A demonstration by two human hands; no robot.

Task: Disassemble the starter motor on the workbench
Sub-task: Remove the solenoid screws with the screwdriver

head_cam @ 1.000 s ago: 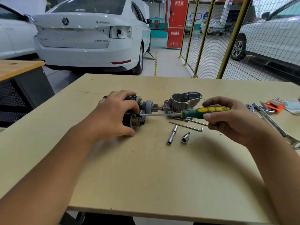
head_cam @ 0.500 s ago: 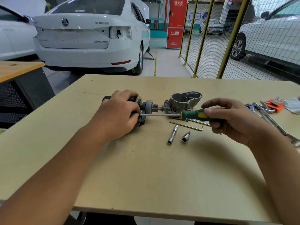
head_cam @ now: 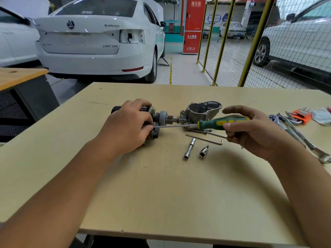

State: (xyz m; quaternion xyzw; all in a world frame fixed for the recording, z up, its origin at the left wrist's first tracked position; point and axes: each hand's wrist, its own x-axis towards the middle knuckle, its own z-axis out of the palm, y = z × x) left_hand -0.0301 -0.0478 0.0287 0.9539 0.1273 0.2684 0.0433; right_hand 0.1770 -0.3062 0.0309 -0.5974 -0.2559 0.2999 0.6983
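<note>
- The left hand (head_cam: pixel 128 126) lies over the motor (head_cam: pixel 154 122) at centre left of the frame, fingers curled round its dark body and holding it on the desk (head_cam: pixel 161 194).
- Only the motor's right end shows past the fingers: a grey pinion and a short shaft pointing right, toward the housing (head_cam: pixel 201 110).
- The housing, a hollow cast aluminium piece, sits apart from the motor just right of centre, open side up.
- The right hand (head_cam: pixel 250 129) holds the screwdriver (head_cam: pixel 217 123) by its green and yellow handle, thumb under it and forefinger lifted and stretched out above, the other fingers curled.
- The screwdriver lies nearly level, its thin shank running left to the motor, where the tip vanishes under the left hand's fingers; what it meets there cannot be told.
- Below the screwdriver an L-shaped key (head_cam: pixel 206 138) lies on the desk, with a second thin rod partly hidden under the handle.
- Lower still, a long socket (head_cam: pixel 189 148) lies on its side and a short bit adapter (head_cam: pixel 204 151) sits just to its right, the two apart.
- At the right edge of the frame lie a ratchet and wrenches (head_cam: pixel 302 136), and above them an orange key set (head_cam: pixel 300 114).
- A white car (head_cam: pixel 96 43) stands in the upper left, beyond the desk; a yellow mesh fence (head_cam: pixel 250 42) fills the upper right.
</note>
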